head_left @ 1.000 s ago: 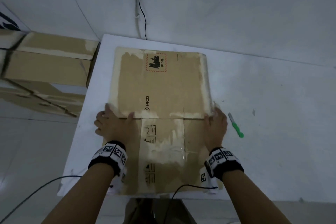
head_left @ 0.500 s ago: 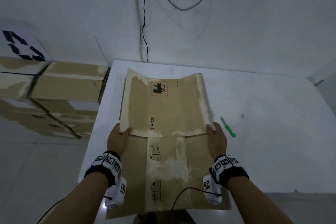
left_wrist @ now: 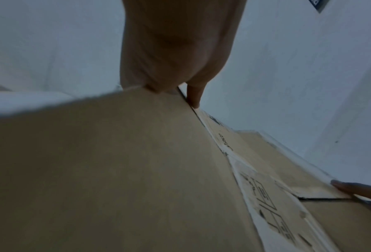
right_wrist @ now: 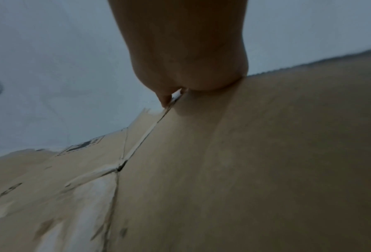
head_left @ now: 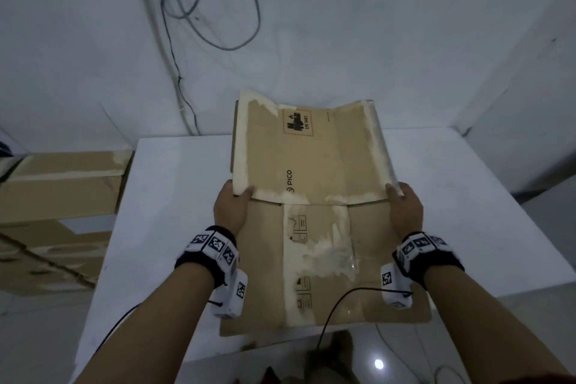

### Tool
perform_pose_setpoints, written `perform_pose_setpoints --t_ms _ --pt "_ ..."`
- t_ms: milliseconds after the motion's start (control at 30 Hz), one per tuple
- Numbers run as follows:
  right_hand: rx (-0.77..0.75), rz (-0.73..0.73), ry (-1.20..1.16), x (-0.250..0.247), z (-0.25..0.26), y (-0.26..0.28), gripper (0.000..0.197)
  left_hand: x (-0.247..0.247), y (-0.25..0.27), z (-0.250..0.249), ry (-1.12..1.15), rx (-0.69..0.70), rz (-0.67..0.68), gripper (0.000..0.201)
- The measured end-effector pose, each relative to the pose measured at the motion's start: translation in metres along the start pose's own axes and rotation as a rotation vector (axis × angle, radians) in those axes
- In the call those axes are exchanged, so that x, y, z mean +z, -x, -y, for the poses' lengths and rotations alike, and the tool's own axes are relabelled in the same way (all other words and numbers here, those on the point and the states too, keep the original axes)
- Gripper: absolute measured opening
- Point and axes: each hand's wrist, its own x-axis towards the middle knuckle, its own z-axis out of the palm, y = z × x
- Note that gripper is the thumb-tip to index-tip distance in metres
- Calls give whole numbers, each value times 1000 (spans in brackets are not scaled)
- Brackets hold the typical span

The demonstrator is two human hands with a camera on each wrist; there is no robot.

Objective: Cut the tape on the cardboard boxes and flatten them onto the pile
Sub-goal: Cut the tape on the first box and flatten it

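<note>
Flattened cardboard box [head_left: 314, 221] at centre of head frame, held clear above white table [head_left: 168, 196], far flaps tilted upward toward the wall. Near edge overhanging table front at lower centre. Torn pale tape residue [head_left: 327, 254] along centre seam and along both side edges of the far panel. Printed "PICO" lettering and a hazard label on far panel.

Left hand [head_left: 230, 213] at centre left, gripping left edge of box at the fold line, thumb on top, fingers hidden beneath. Left wrist view confirms thumb pressed along the flap seam [left_wrist: 194, 97]. Right hand [head_left: 405, 212] at centre right, clamped likewise on right edge, thumb on top; right wrist view shows same grip at seam [right_wrist: 167, 99]. Hands well apart, one on each side.

Stack of flattened cartons [head_left: 59, 193] at left of frame, beside table, lower down. Loose cables [head_left: 199, 9] hanging on wall at upper centre
</note>
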Motion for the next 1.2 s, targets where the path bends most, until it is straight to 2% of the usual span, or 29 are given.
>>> perform_pose_setpoints --t_ms 200,367,500,600,833,933,1067,1200 --pt "89 -63 87 -90 -65 -94 38 138 -4 -48 61 -2 66 28" --pt "163 -53 171 -164 -126 -172 44 261 5 -81 125 -66 84 27" --pt "199 -26 201 -204 -169 -223 40 342 5 -91 135 -124 99 29" --pt "244 7 213 -215 -203 -258 41 387 1 -88 130 -169 87 29" --pt "261 87 295 -210 -256 -316 42 456 -17 -67 134 -254 103 33" --pt "296 48 269 -203 -267 -337 42 475 -26 -62 133 -293 118 33" --pt "274 -62 225 -197 -280 -358 43 490 -36 -54 -19 -311 77 38" --pt "261 -41 324 -191 -296 -363 32 495 -42 -42 -144 -295 2 39"
